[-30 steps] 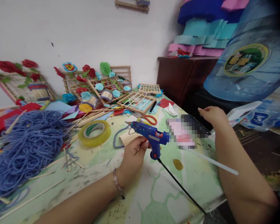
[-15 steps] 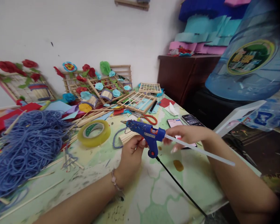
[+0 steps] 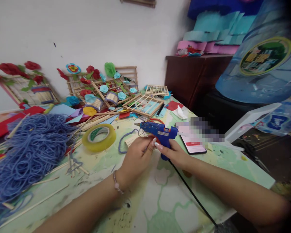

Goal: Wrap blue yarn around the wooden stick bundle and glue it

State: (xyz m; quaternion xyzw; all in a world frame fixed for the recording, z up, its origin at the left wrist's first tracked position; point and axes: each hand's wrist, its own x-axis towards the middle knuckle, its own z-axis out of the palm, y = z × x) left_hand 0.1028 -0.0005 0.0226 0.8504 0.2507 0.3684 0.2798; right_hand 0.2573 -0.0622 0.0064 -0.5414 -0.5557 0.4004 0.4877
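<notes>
A blue glue gun (image 3: 161,130) is held above the table, its nozzle pointing left and its black cord running down to the right. My right hand (image 3: 176,152) is wrapped round its handle. Close beside it, my left hand (image 3: 139,155) is closed at the trigger side, its fingertips touching those of my right hand. A small bundle of pale sticks (image 3: 131,140) with blue yarn (image 3: 120,146) round it shows behind my left hand; whether that hand grips it is hidden.
Yellow tape (image 3: 99,137) and a heap of blue yarn (image 3: 36,152) lie left. Stick frames (image 3: 145,105) and paper flowers stand behind. A phone (image 3: 194,145) lies right, near a white stand (image 3: 251,121) and large water bottle (image 3: 259,61).
My right hand has moved left from behind the glue stick and closed round the gun's handle. The gun has shifted slightly right and up.
</notes>
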